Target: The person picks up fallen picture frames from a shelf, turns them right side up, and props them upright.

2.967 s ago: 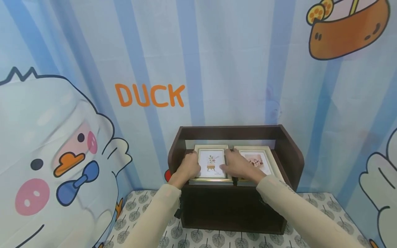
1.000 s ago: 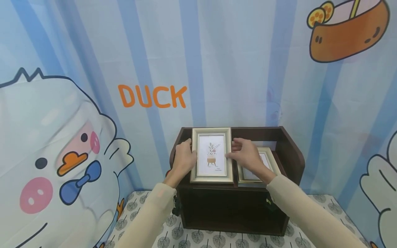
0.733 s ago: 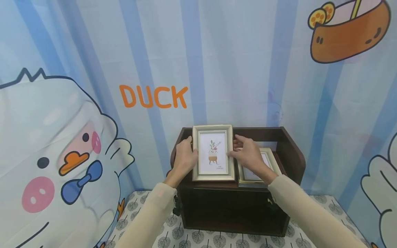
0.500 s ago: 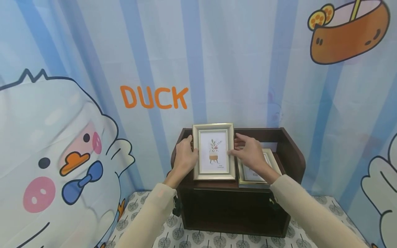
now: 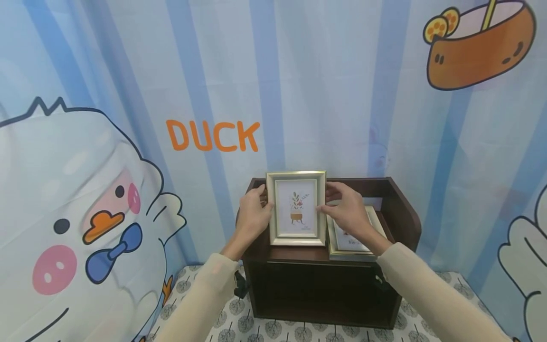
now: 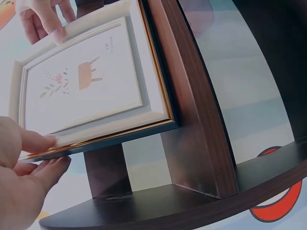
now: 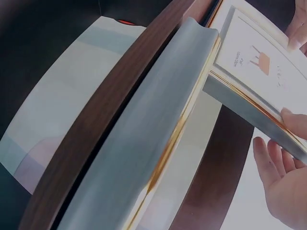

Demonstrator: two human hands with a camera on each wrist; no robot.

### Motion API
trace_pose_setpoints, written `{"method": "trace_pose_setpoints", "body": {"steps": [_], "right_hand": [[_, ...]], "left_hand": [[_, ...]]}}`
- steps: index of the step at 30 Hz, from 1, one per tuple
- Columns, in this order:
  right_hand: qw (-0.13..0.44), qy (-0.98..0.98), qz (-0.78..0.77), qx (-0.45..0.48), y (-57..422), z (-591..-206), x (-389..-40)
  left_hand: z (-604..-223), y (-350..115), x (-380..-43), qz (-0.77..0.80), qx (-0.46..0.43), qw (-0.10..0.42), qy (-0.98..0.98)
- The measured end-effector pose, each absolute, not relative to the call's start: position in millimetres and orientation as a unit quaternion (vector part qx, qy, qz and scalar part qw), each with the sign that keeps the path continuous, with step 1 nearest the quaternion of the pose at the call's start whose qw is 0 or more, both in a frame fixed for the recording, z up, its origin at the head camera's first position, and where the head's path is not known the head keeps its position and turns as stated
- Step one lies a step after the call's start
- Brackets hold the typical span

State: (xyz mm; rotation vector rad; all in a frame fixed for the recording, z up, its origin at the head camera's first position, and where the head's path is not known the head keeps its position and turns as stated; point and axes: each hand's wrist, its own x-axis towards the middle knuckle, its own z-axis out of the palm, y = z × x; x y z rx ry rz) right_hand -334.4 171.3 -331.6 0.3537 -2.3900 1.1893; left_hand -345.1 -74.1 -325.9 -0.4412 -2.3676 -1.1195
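Between my two hands is a cream-gold picture frame (image 5: 297,209) with a plant-pot drawing, tilted up to face me. My left hand (image 5: 253,213) pinches its left side, thumb in front and fingers behind, as the left wrist view shows on the frame's edge (image 6: 86,72). The right hand (image 5: 348,209) grips the opposite side the same way; its thumb lies on the front border in the right wrist view. The lower edge of the frame is close over the shelf board (image 5: 299,254). A second picture frame (image 5: 378,223) lies to the right, partly covered by my right hand.
The dark brown wooden shelf unit (image 5: 320,294) has raised side panels and a back rail. It stands on a tree-print cloth (image 5: 273,327). Behind hangs a striped blue curtain (image 5: 325,95) with cartoon prints.
The plant-pot picture frame, lying back in the shelf earlier, has been raised by both hands and tilted more upright. Over the last half second it has shifted slightly right.
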Motion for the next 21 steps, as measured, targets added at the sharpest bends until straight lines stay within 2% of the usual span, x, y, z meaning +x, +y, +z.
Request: {"method": "trace_pose_setpoints", "body": {"steps": [11, 17, 21], "right_hand": [[0.238, -0.874, 0.399, 0.147, 179, -323, -320], [0.220, -0.885, 0.386, 0.138, 179, -319, -310], [0.210, -0.890, 0.379, 0.141, 182, -318, -303]], "left_hand": [[-313, -86, -332, -0.387, -0.192, 0.230, -0.872], [-289, -104, -331, -0.355, -0.239, 0.206, -0.880], [-277, -114, -333, -0.339, -0.260, 0.169, -0.888]]}}
